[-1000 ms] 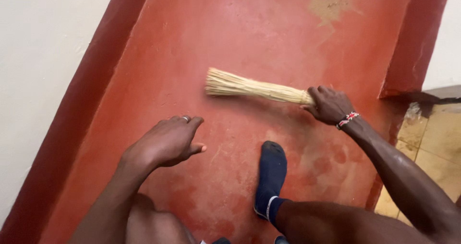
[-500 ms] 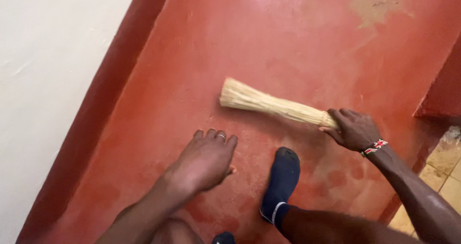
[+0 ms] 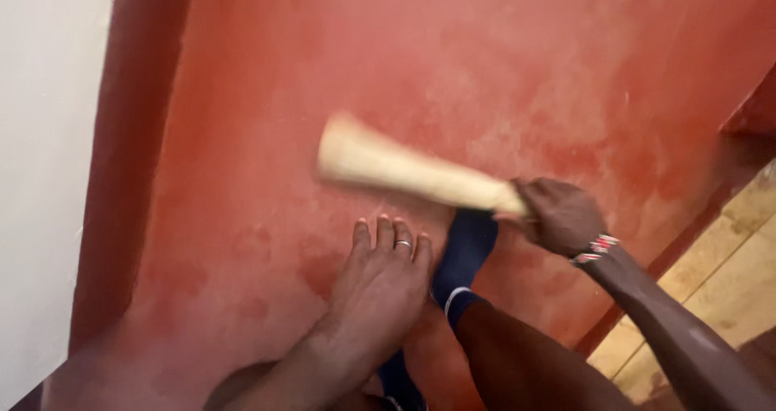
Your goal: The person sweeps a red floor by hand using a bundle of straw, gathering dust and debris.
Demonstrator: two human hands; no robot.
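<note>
My right hand (image 3: 560, 215), with a beaded band on the wrist, grips the narrow end of a pale straw hand broom (image 3: 404, 170). The broom's splayed bristle end points left and lies low over the red floor (image 3: 267, 120), blurred by motion. My left hand (image 3: 380, 278), with a ring on one finger, hangs flat and empty over the floor, fingers together and pointing up the frame. It is just left of my foot in a dark blue sock (image 3: 465, 253), below the broom.
A white wall (image 3: 40, 152) with a dark red skirting (image 3: 129, 136) runs along the left. At the lower right the red floor ends at a raised edge, beyond which lie yellowish tiles (image 3: 711, 290). My bare knees show at the bottom.
The broom has swept left and toward me, and is now blurred. My left hand has shifted right, close beside the socked foot. The view has swung, bringing the left wall nearer.
</note>
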